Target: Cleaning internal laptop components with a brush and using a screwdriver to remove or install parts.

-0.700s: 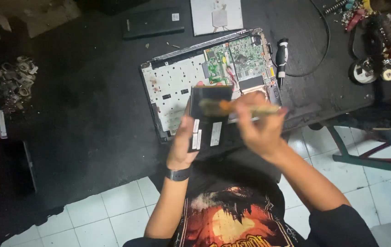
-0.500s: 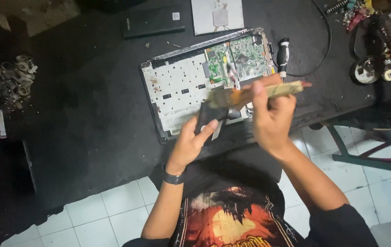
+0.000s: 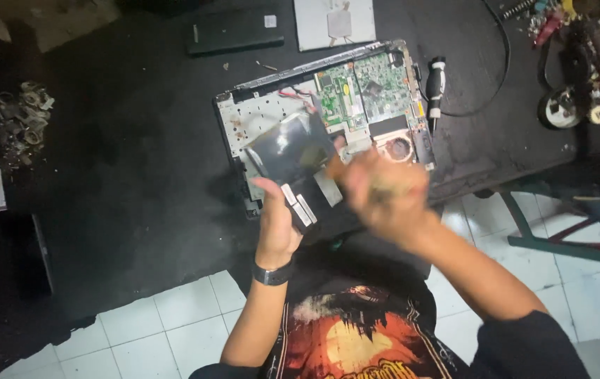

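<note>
My left hand (image 3: 277, 223) holds a flat dark rectangular panel (image 3: 291, 149) with pale stickers near its lower edge, tilted up over an opened laptop base (image 3: 244, 116). The laptop's green circuit board (image 3: 363, 91) and round fan (image 3: 399, 148) lie exposed. My right hand (image 3: 384, 191) is blurred by motion just right of the panel, gripping a brush with a brownish handle that shows only as a smear. A black watch sits on my left wrist.
A black-handled screwdriver (image 3: 435, 85) lies right of the laptop. A white panel (image 3: 333, 22) and a black battery (image 3: 235, 31) rest behind it. Tools and reels (image 3: 581, 63) crowd the far right. Small metal parts (image 3: 15, 119) sit at the left. A green stool frame (image 3: 559, 231) stands on white tiles.
My right hand has swept the brush down from its raised position at the right toward the panel. My left hand has lifted and turned the panel so its broad face shows.
</note>
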